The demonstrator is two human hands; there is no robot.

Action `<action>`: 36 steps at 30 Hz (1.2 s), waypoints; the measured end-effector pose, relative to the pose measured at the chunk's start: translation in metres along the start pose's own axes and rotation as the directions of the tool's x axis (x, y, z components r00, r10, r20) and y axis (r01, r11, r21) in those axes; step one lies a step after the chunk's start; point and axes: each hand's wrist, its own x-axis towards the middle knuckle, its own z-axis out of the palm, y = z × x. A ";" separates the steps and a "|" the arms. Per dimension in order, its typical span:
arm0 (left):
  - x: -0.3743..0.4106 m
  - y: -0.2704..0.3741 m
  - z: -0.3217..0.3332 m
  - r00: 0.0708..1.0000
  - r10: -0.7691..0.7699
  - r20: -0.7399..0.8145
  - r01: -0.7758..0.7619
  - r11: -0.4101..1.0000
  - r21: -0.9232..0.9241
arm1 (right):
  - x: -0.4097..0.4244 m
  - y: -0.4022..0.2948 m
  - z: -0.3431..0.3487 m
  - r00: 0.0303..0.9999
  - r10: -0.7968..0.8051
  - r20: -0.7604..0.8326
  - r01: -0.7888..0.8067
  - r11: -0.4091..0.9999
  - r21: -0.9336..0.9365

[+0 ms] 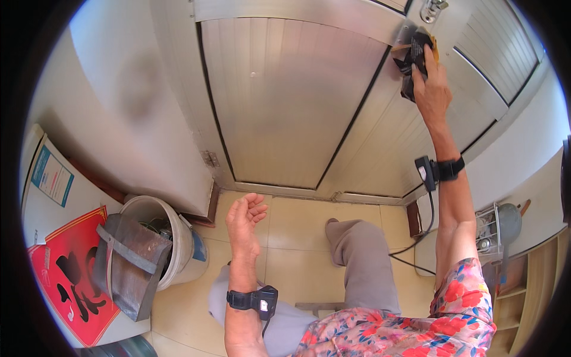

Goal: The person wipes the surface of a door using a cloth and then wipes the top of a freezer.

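Observation:
At the upper right, my right hand (432,89) presses a crumpled black cloth (419,49) against the metal frame of a double door, just below the door handle (432,10). A bit of yellow shows at the cloth's right side. My left hand (246,218) is held over the tiled floor, fingers loosely curled and apart, with nothing in it. Before me the door's large silvery panel (290,98) stands closed. Each forearm wears a black strapped device (266,303) with a cable.
On the left, a white bucket (196,263) holds assorted items, with a metal dustpan (138,263) leaning on it. A red paper poster (67,281) hangs on a white appliance. To the right are a white wire rack (488,225) and wooden shelving (513,308).

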 end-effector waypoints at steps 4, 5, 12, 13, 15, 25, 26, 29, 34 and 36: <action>0.001 -0.006 0.007 1.000 -0.030 0.004 0.030 0.999 0.022 | -0.020 0.015 0.023 0.999 -0.032 -0.026 0.029 0.993 -0.116; 0.001 -0.008 0.009 0.999 -0.042 0.003 0.042 0.999 0.030 | -0.035 0.015 0.027 1.000 -0.028 0.015 0.030 0.992 -0.119; 0.004 -0.018 0.011 0.997 -0.061 0.043 0.058 0.996 0.072 | -0.236 0.012 0.041 0.749 -0.181 0.637 0.276 0.960 -0.051; 0.003 -0.017 0.010 0.997 -0.059 0.041 0.055 0.995 0.077 | -0.265 0.010 0.039 0.594 -0.153 0.790 0.274 0.962 -0.019; 0.001 -0.019 0.019 0.996 -0.080 0.047 0.077 0.995 0.068 | -0.322 0.049 0.029 0.382 -0.150 0.912 0.150 0.984 0.099; 0.006 -0.020 0.027 0.993 -0.070 0.094 0.059 0.992 0.115 | -0.214 -0.010 -0.021 0.225 -0.225 0.948 -0.871 0.390 0.299; 0.007 -0.024 0.028 0.993 -0.071 0.097 0.059 0.991 0.120 | -0.190 -0.036 -0.034 0.248 -0.255 0.935 -0.933 0.196 0.301; 0.007 -0.025 0.029 0.990 -0.080 0.119 0.061 0.985 0.162 | -0.165 -0.105 -0.048 0.316 -0.329 0.890 -0.937 -0.255 0.239; 0.001 -0.023 0.040 0.978 -0.076 0.194 0.106 0.984 -0.145 | -0.184 -0.172 -0.046 0.299 -0.467 0.832 -0.842 -0.540 -0.001; 0.002 -0.023 0.039 0.963 -0.121 0.241 0.181 0.953 -0.242 | -0.200 -0.182 -0.044 0.261 -0.478 0.839 -0.794 -0.601 -0.095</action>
